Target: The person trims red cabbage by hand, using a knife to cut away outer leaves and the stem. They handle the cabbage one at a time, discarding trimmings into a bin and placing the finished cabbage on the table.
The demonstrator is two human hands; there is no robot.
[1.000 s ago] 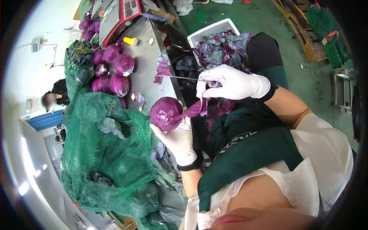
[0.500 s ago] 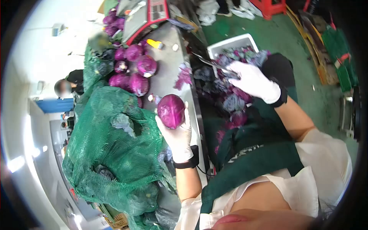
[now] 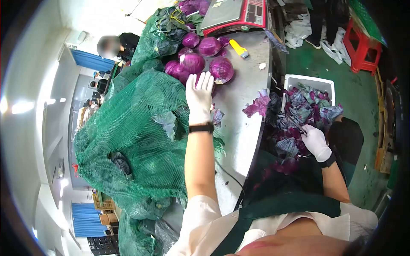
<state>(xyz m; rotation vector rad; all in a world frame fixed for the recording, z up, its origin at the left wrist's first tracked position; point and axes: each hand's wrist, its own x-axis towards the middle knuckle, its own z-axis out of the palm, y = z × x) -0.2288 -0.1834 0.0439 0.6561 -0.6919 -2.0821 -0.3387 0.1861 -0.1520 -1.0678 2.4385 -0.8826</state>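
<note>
Round, glossy purple cabbages (image 3: 221,69) sat on the grey metal table (image 3: 245,77) just beyond the left white-gloved hand (image 3: 199,96), its fingers outstretched, gripping nothing, while the farther right white-gloved hand (image 3: 316,143) clasped a slim metal knife (image 3: 297,124).

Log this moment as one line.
left hand: open, at the purple cabbages, contact unclear | right hand: gripping knife by loose leaves | yellow tool: on metal table
</note>
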